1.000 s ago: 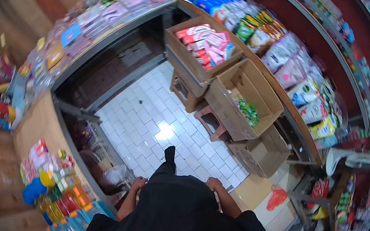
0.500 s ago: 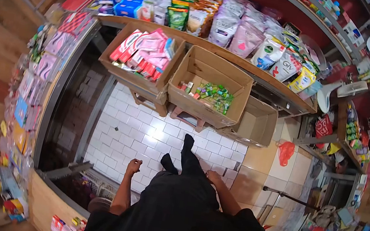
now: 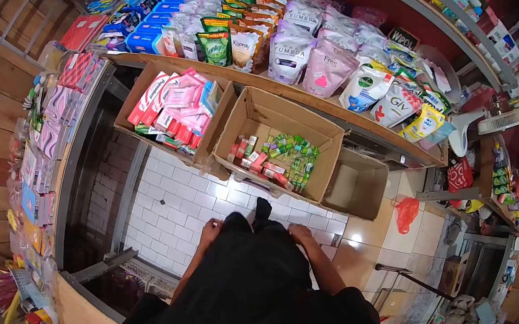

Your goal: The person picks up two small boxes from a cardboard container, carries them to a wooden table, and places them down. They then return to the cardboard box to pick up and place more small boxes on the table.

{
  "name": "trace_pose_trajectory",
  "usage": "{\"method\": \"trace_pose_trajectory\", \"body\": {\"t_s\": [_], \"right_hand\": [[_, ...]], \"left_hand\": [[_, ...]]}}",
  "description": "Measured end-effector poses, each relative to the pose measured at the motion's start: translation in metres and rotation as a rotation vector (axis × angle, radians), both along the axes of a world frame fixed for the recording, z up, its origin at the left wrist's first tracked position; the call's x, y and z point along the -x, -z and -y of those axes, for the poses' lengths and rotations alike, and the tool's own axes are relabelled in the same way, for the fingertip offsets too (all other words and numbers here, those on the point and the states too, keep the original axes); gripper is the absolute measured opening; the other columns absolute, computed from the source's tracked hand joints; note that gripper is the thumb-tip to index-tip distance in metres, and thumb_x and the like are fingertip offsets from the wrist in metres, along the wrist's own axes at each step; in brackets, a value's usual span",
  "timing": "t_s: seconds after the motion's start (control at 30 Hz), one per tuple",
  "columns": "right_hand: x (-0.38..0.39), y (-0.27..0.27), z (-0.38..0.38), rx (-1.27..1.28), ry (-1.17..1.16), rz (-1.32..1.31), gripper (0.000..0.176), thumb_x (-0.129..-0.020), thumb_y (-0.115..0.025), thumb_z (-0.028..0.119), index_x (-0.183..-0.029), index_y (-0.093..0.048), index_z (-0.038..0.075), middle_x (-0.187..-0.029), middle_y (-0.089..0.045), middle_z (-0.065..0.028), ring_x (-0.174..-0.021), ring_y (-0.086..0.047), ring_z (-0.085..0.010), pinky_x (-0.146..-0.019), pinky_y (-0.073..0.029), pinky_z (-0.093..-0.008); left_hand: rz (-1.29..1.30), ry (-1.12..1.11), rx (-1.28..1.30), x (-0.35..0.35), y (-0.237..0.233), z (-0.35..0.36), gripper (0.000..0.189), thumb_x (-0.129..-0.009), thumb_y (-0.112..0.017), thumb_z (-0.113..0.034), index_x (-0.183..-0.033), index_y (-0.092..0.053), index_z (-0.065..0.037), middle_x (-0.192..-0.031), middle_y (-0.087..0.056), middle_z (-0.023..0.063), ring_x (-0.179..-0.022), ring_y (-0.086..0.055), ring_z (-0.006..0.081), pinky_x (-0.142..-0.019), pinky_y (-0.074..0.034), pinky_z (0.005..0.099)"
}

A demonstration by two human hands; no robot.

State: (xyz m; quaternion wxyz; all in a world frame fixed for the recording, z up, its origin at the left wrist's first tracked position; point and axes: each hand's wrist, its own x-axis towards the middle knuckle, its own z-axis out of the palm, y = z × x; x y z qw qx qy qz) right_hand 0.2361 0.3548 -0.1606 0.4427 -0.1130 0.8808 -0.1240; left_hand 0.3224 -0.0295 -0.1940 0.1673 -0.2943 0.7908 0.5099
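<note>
My left hand (image 3: 212,230) is beside my left thigh over the tiled floor, its fingers curled; what they hold, if anything, is too small to tell. On the other side, my right hand (image 3: 299,234) is by my right leg, partly hidden by dark clothing, and its finger shape is unclear. In front of my feet stands an open cardboard box (image 3: 230,132) with small green boxes (image 3: 303,162) and red ones (image 3: 259,162) inside. Left of it, another carton (image 3: 127,109) holds red toothpaste boxes (image 3: 157,94) and pink packs (image 3: 189,99). Neither hand touches the cartons.
An empty-looking carton (image 3: 358,183) stands at the right. Behind the boxes, a wooden shelf edge (image 3: 232,78) bears pouches. Packaged goods line a left shelf (image 3: 53,131). A red plastic bag (image 3: 405,215) lies on the floor, and a black bar (image 3: 416,279) extends at right.
The cartons and shelf appear closer and lower in view. My left hand has moved right, nearer my thigh, and my right hand is slightly higher. My legs have shifted, and one foot is now hidden.
</note>
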Motion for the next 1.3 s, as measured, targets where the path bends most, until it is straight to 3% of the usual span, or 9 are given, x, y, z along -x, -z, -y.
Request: {"method": "trace_pose_trajectory", "body": {"t_s": [0.2, 0.5, 0.67, 0.8, 0.9, 0.97, 1.1, 1.23, 1.3], "right_hand": [[0.049, -0.035, 0.048, 0.24, 0.19, -0.025, 0.03, -0.089, -0.062, 0.031, -0.107, -0.067, 0.008, -0.108, -0.07, -0.0162, -0.104, -0.067, -0.0346, -0.09, -0.052, -0.0445], [0.122, -0.152, 0.133, 0.827, 0.273, 0.253, 0.05, -0.101, -0.051, 0.045, -0.129, -0.059, 0.005, -0.123, -0.065, -0.0113, -0.114, -0.061, -0.023, -0.099, -0.045, -0.0334], [0.175, -0.213, 0.151, 1.147, 0.486, 0.641, 0.047, -0.105, -0.046, 0.038, -0.135, -0.053, 0.003, -0.127, -0.061, -0.0152, -0.119, -0.059, -0.0225, -0.104, -0.044, -0.0337], [0.216, -0.196, 0.143, 1.192, 0.801, 0.598, 0.032, -0.103, -0.051, 0.032, -0.118, -0.057, 0.004, -0.109, -0.068, -0.0131, -0.097, -0.068, -0.0211, -0.082, -0.056, -0.0348], [0.229, -0.138, 0.139, 1.041, 0.999, 0.31, 0.023, -0.101, -0.049, 0.019, -0.116, -0.059, 0.005, -0.106, -0.068, -0.011, -0.095, -0.067, -0.0205, -0.08, -0.055, -0.0334], [0.229, -0.065, 0.128, 0.774, 0.821, 0.062, 0.024, -0.098, -0.051, 0.019, -0.114, -0.061, 0.005, -0.109, -0.069, -0.0116, -0.097, -0.067, -0.0247, -0.082, -0.055, -0.0373], [0.239, -0.049, 0.139, 0.333, 0.483, -0.07, 0.026, -0.091, -0.056, 0.023, -0.111, -0.064, 0.008, -0.12, -0.066, -0.0155, -0.105, -0.066, -0.0345, -0.088, -0.053, -0.0474], [0.224, -0.015, 0.176, 0.148, 0.158, -0.343, 0.05, -0.09, -0.061, 0.028, -0.137, -0.052, 0.014, -0.134, -0.057, -0.0168, -0.125, -0.054, -0.0343, -0.104, -0.043, -0.0472], [0.243, -0.034, 0.194, 0.098, 0.026, -0.163, 0.05, -0.094, -0.051, 0.026, -0.143, -0.047, 0.015, -0.141, -0.051, -0.0138, -0.13, -0.049, -0.0285, -0.108, -0.037, -0.0493]], "left_hand": [[-0.282, 0.128, -0.152, 0.112, -0.138, -0.014, 0.032, -0.101, -0.059, -0.027, -0.08, -0.06, -0.003, -0.07, -0.052, -0.0038, -0.067, -0.043, 0.0045, -0.06, -0.036, 0.0245], [-0.604, 0.244, -0.022, 0.259, -0.249, -0.029, 0.028, -0.101, -0.056, -0.024, -0.091, -0.062, 0.002, -0.067, -0.054, 0.0048, -0.063, -0.047, 0.0089, -0.056, -0.039, 0.0294], [-0.557, 0.454, -0.049, 0.313, -0.231, -0.027, 0.021, -0.101, -0.052, -0.016, -0.116, -0.058, -0.002, -0.096, -0.067, 0.0218, -0.092, -0.066, 0.0387, -0.08, -0.051, 0.0423], [-0.713, 0.63, 0.234, 0.312, -0.174, -0.016, 0.025, -0.1, -0.049, -0.01, -0.123, -0.055, -0.003, -0.115, -0.063, 0.0226, -0.098, -0.062, 0.044, -0.083, -0.052, 0.0462], [-0.584, 0.599, 0.285, 0.312, -0.185, -0.022, 0.021, -0.101, -0.05, -0.012, -0.12, -0.055, -0.005, -0.114, -0.062, 0.0223, -0.1, -0.06, 0.045, -0.083, -0.05, 0.0493], [-0.553, 0.559, 0.309, 0.311, -0.188, -0.025, 0.02, -0.101, -0.05, -0.013, -0.118, -0.055, -0.006, -0.114, -0.062, 0.0216, -0.101, -0.06, 0.0456, -0.083, -0.05, 0.0506], [-0.52, 0.54, 0.359, 0.31, -0.19, -0.024, 0.021, -0.101, -0.052, -0.015, -0.119, -0.054, -0.007, -0.113, -0.062, 0.0192, -0.098, -0.06, 0.0446, -0.081, -0.05, 0.0495], [-0.478, 0.559, 0.367, 0.311, -0.192, -0.023, 0.02, -0.1, -0.052, -0.015, -0.119, -0.055, -0.008, -0.111, -0.063, 0.0178, -0.095, -0.062, 0.0432, -0.078, -0.051, 0.0482], [-0.49, 0.561, 0.376, 0.311, -0.188, -0.023, 0.02, -0.1, -0.052, -0.015, -0.119, -0.055, -0.009, -0.11, -0.063, 0.0168, -0.094, -0.062, 0.0426, -0.077, -0.052, 0.0479]]}}
